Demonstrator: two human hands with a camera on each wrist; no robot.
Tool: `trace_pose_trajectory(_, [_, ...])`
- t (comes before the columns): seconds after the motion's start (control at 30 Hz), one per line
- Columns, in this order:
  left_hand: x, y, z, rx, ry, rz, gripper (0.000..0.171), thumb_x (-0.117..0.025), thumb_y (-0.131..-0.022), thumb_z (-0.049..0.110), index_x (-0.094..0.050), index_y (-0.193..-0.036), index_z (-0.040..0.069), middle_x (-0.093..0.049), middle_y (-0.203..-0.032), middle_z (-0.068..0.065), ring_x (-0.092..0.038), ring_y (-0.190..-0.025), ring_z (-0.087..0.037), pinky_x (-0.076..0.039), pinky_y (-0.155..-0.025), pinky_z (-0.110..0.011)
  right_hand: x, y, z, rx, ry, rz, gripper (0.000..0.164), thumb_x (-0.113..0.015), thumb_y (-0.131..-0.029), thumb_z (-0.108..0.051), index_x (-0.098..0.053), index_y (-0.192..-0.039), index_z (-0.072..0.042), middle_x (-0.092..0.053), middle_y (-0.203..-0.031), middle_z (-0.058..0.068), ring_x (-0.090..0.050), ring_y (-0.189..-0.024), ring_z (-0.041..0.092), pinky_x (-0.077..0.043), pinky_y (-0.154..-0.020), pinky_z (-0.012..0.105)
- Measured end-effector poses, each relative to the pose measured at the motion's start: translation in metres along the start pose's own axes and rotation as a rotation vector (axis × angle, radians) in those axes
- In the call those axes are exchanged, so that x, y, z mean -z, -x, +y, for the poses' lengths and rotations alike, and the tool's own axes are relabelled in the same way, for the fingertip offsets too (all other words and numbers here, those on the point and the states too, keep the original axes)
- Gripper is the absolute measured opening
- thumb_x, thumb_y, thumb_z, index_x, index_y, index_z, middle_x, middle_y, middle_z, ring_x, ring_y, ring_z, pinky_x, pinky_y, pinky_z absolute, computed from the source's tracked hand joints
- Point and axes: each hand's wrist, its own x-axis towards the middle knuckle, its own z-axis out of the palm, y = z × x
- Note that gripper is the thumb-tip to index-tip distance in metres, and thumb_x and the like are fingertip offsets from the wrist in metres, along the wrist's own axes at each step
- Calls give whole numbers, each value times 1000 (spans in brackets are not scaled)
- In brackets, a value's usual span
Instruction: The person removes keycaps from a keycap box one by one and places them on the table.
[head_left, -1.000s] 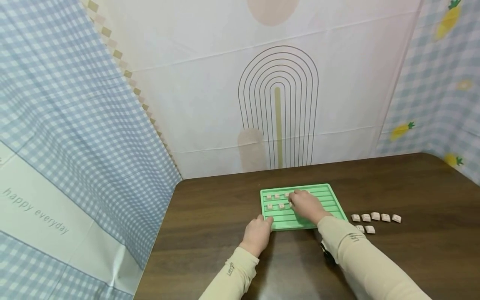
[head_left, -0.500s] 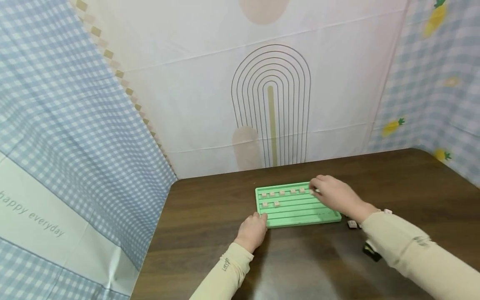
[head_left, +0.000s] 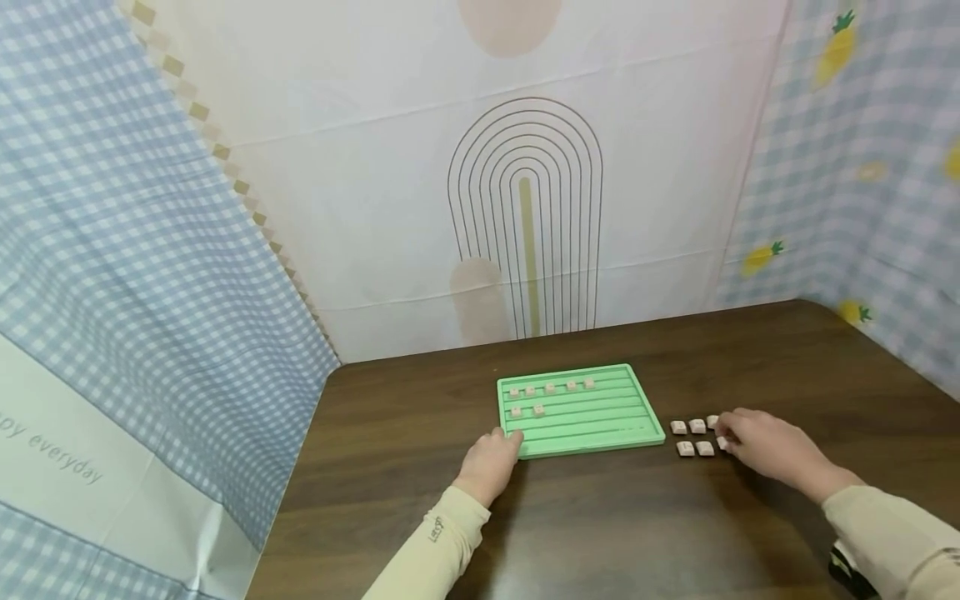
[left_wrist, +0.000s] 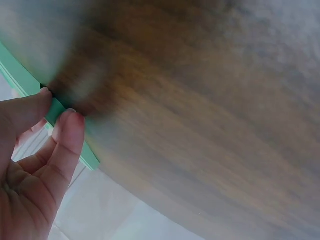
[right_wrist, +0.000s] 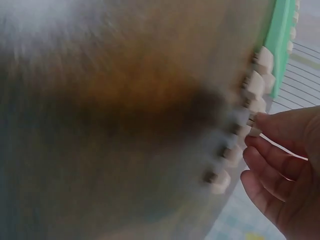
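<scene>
A light green tray with raised ridges lies on the table. Several off-white keycaps sit on its top ridge, and two more on the ridge below. My left hand pinches the tray's near left corner; the left wrist view shows thumb and fingers on the green edge. To the right of the tray, my right hand is low over a group of loose keycaps. Between its thumb and index finger it pinches one keycap. The hand hides part of the group.
The dark wooden table has its back edge against a white patterned curtain. Blue checked cloth hangs at the left, with more at the right. A dark wrist device shows beneath the right sleeve.
My right hand has moved from the tray to the loose keycaps on the right, carrying a keycap taken off the second ridge. The left hand has stayed on the tray's corner.
</scene>
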Motion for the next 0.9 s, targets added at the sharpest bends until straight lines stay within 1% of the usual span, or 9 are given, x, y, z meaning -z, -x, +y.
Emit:
trace_pose_trajectory(0.1, [-2, 1, -1, -4, -4, 5, 10, -59, -85, 7, -58, -95, 9, -62, -75, -13, -60, -61, -24, -54, -50, -30, -9, -1, -1, -21, -21, -12, 8, -63, -80, -7, -61, -87, -7, -61, -79, 4, -54, -65, 15, -47, -52, 36])
trace_pose_trajectory(0.27, [-3, 1, 0, 4, -11, 6, 10, -58, -85, 5, -58, -95, 9, -62, -76, -13, -60, -63, -23, -55, -51, -30, -13, -2, -4, -37, -23, -16, 7, -63, -80, -6, -60, -85, -9, -59, -77, 2, -51, -63, 14, -44, -51, 35])
trace_pose_trajectory(0.4, [0, 1, 2, 19, -13, -22, 11, -55, -86, 3, -56, -97, 4, -61, -79, -14, -60, -66, -23, -55, -55, -30, -13, -2, -5, -32, -19, -13, 7, -63, -79, -6, -58, -84, -9, -57, -76, 2, -48, -61, 13, -42, -50, 34])
trace_pose_trajectory(0.47, [2, 1, 4, 31, -10, -34, 10, -54, -87, 4, -55, -98, 3, -60, -80, -14, -59, -67, -23, -55, -56, -29, -12, -2, -5, -33, -22, -11, 8, -63, -79, -6, -59, -86, -8, -58, -77, 3, -50, -62, 14, -44, -51, 35])
trace_pose_trajectory(0.6, [2, 3, 6, 54, -1, -35, 10, -53, -89, 4, -52, -99, 3, -58, -81, -14, -58, -68, -22, -54, -54, -28, -9, -2, -5, -53, -42, -25, 16, -64, -79, -7, -62, -93, -3, -63, -86, 12, -58, -72, 25, -50, -59, 43])
trace_pose_trajectory(0.7, [1, 4, 6, 59, -11, -23, 10, -53, -88, 3, -52, -98, 3, -58, -81, -14, -58, -67, -22, -54, -52, -27, -5, -3, -5, -63, -54, -21, 21, -65, -77, -7, -63, -97, 1, -65, -91, 18, -60, -80, 33, -51, -65, 49])
trace_pose_trajectory(0.8, [-1, 4, 7, 70, -13, -34, 9, -53, -88, 2, -50, -97, 3, -58, -81, -14, -58, -68, -22, -54, -51, -27, 2, -7, -6, -55, -60, 6, 19, -63, -77, -4, -63, -95, 2, -65, -89, 17, -60, -77, 31, -51, -63, 48])
trace_pose_trajectory(0.9, [-2, 3, 8, 84, 7, -60, 9, -53, -88, 2, -50, -97, 2, -58, -82, -15, -58, -70, -22, -54, -52, -28, 10, -14, -11, -51, -67, 24, 19, -60, -79, -4, -63, -97, 3, -65, -89, 18, -60, -77, 30, -50, -63, 46])
